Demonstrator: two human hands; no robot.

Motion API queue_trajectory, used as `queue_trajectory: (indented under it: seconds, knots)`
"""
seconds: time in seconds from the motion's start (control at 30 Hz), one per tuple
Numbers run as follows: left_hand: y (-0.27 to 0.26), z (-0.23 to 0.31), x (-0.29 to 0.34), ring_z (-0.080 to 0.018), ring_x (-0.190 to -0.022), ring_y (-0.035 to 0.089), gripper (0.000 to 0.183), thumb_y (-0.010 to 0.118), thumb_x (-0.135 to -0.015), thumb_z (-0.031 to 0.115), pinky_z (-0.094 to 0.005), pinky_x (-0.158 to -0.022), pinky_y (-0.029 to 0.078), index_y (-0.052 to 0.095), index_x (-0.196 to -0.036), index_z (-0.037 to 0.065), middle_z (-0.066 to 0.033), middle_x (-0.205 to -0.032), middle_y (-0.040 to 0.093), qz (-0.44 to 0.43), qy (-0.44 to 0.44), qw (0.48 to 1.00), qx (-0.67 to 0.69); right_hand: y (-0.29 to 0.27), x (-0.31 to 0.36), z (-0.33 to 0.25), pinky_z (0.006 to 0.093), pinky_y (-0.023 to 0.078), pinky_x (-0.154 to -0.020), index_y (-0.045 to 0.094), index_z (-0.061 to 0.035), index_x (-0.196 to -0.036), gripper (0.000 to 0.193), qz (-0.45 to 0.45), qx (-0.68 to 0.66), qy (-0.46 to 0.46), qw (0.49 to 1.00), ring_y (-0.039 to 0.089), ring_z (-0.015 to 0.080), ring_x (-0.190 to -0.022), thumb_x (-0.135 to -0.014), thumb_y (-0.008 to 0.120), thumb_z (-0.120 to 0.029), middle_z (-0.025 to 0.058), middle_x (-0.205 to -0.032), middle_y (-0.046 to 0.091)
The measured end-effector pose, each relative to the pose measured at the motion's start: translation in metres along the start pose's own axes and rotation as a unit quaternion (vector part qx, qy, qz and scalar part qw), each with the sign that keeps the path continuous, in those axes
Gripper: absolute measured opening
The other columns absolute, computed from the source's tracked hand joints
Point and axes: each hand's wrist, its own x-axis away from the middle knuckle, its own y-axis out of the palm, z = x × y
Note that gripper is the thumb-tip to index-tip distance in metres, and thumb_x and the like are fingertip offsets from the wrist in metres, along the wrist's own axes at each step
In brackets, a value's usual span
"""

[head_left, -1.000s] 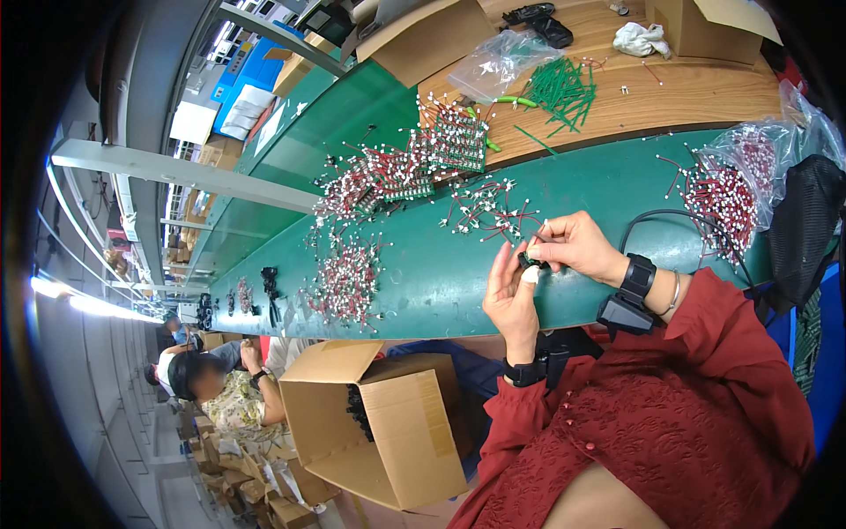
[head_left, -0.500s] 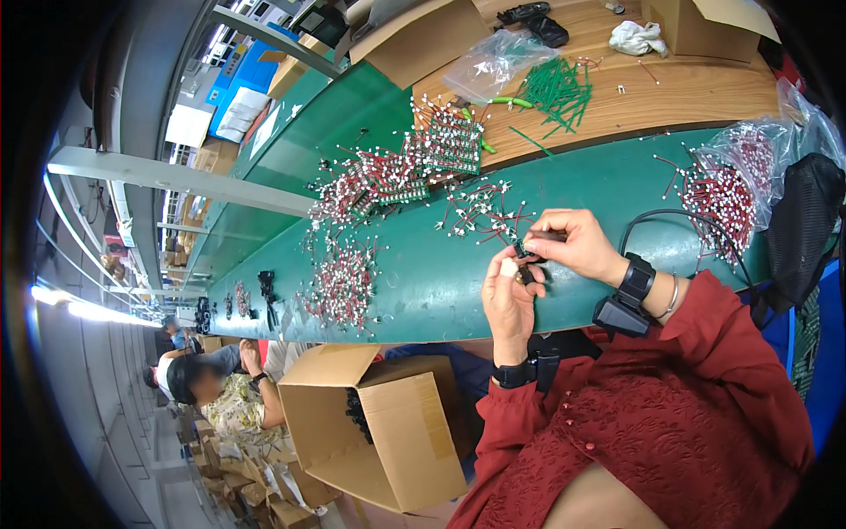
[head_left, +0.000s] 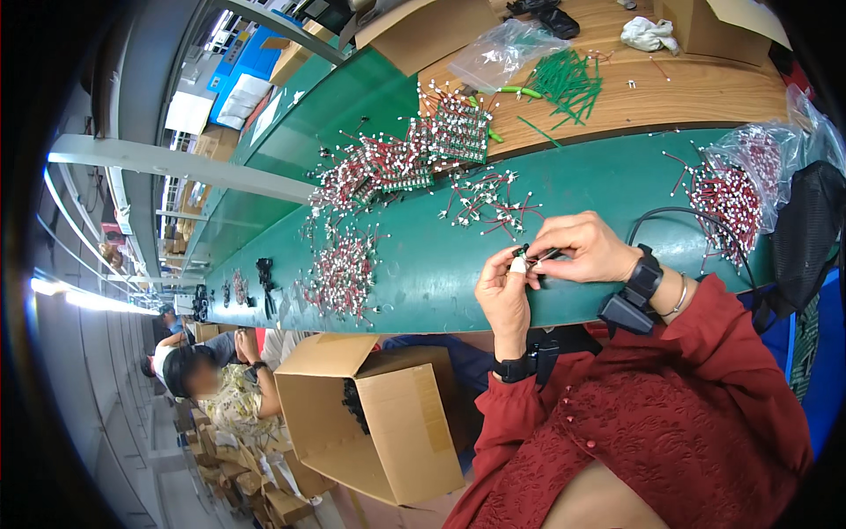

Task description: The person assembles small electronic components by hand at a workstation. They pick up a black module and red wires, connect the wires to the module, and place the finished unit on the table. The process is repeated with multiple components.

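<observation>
— One small white connector [head_left: 520, 262] with dark leads, pinched between both hands over the green bench [head_left: 423, 273].
— Fingers?
— Left hand [head_left: 502, 295] grips it; right hand [head_left: 582, 249] fingertips pinch its wire. I'd keep it steady, clear of the loose red-wired parts [head_left: 339, 273].

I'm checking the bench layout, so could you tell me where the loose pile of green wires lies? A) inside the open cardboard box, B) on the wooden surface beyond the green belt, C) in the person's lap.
B: the green wires lie scattered on the wooden surface past the green belt.
</observation>
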Motion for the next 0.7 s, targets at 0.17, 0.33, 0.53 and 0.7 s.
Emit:
queue_trajectory:
  seconds: [0.17, 0.33, 0.53, 0.7]
  knots:
    - [-0.004, 0.003, -0.001, -0.0132, -0.062, 0.057, 0.016, 0.05, -0.088, -0.005, -0.0237, -0.052, 0.047, 0.058, -0.102, -0.004, -0.0116, -0.085, 0.063, -0.001, 0.006, 0.999, 0.041, -0.014, -0.008, 0.006, 0.029, 0.044, -0.054, 0.068, -0.0049, -0.091, 0.011, 0.064, -0.053, 0.038, 0.996, 0.059, 0.0187, -0.064, -0.082, 0.064, -0.011, 0.0058, -0.076, 0.062]
    - [-0.001, 0.0, 0.0, -0.0139, -0.062, 0.057, 0.017, 0.049, -0.087, -0.007, -0.0242, -0.051, 0.048, 0.057, -0.101, -0.004, -0.0116, -0.085, 0.063, -0.001, 0.006, 1.0, 0.011, -0.001, -0.003, 0.002, 0.0352, 0.048, -0.061, 0.065, -0.0045, -0.095, 0.014, 0.015, 0.119, -0.02, 0.993, 0.061, 0.0266, -0.073, -0.085, 0.063, -0.014, 0.0077, -0.08, 0.063]
    - [0.0, -0.003, 0.001, -0.0142, -0.063, 0.058, 0.016, 0.051, -0.087, -0.006, -0.0242, -0.051, 0.048, 0.057, -0.102, -0.004, -0.0108, -0.084, 0.063, 0.013, 0.018, 1.0, -0.004, 0.005, -0.001, 0.0, 0.0366, 0.049, -0.059, 0.059, -0.0062, -0.098, 0.017, 0.011, 0.166, -0.049, 0.985, 0.062, 0.0276, -0.073, -0.085, 0.063, -0.015, 0.0077, -0.083, 0.064]
    - [0.001, -0.003, 0.001, -0.0133, -0.064, 0.059, 0.02, 0.049, -0.085, -0.01, -0.0247, -0.054, 0.051, 0.057, -0.103, -0.006, -0.0112, -0.085, 0.061, 0.009, 0.023, 1.0, -0.004, 0.005, 0.001, 0.007, 0.0376, 0.049, -0.055, 0.06, -0.0078, -0.093, 0.013, 0.027, 0.164, -0.074, 0.983, 0.064, 0.027, -0.07, -0.083, 0.064, -0.014, 0.0062, -0.079, 0.064]
